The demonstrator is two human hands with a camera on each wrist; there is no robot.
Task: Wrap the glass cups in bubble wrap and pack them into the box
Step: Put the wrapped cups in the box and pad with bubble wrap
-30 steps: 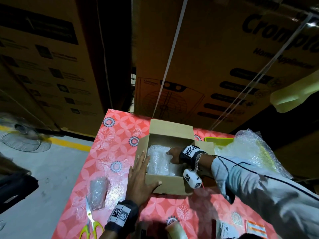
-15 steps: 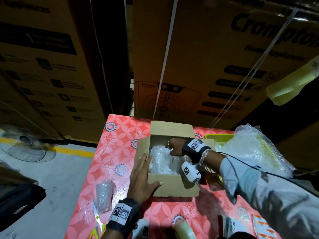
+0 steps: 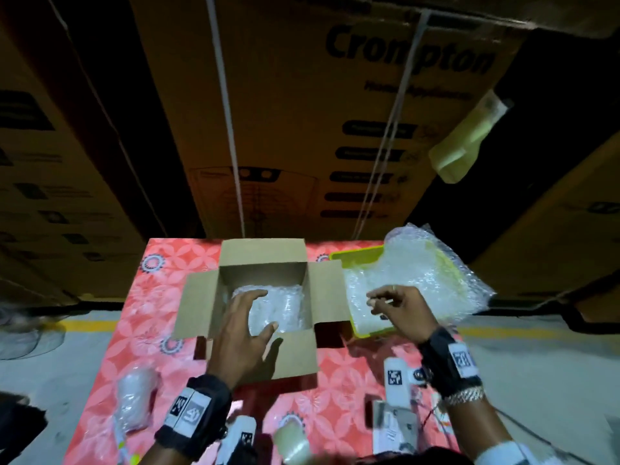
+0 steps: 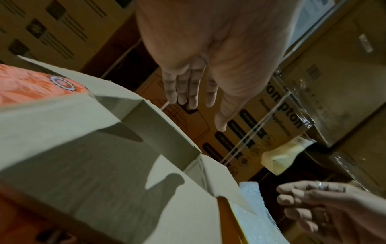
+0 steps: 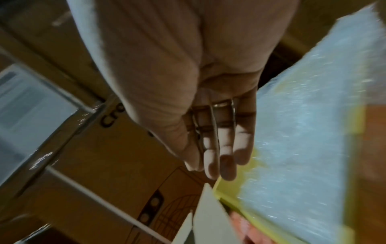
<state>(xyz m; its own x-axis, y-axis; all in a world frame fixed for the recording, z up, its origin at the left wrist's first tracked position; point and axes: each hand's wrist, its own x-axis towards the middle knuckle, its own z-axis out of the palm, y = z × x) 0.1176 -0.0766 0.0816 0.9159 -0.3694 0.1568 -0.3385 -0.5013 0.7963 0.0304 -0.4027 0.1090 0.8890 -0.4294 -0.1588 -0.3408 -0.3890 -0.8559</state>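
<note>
A small cardboard box (image 3: 295, 357) stands open on the red flowered table (image 3: 157, 293), with bubble-wrapped cups (image 3: 281, 307) lying inside. My left hand (image 3: 245, 327) hovers over the box's near-left corner, fingers spread and straight, holding nothing; the left wrist view shows that left hand (image 4: 200, 92) open above the box (image 4: 83, 148). My right hand (image 3: 399, 307) is outside the box to the right, over the bubble wrap (image 3: 419, 273) in the yellow tray (image 3: 355, 260), fingers loose and empty. The right wrist view shows the right hand (image 5: 217, 148) with straight fingers beside the bubble wrap (image 5: 303, 132).
Another wrapped cup (image 3: 134, 401) lies on the table's left near edge. A tape roll (image 3: 292, 441) and printed cards (image 3: 396, 424) sit at the near edge. Tall stacked cartons (image 3: 318, 112) wall off the far side. Grey floor (image 3: 57, 364) lies to the left.
My right hand has come out of the box and moved right over the tray of bubble wrap. My left hand has lifted off the box's near wall and now hovers above it.
</note>
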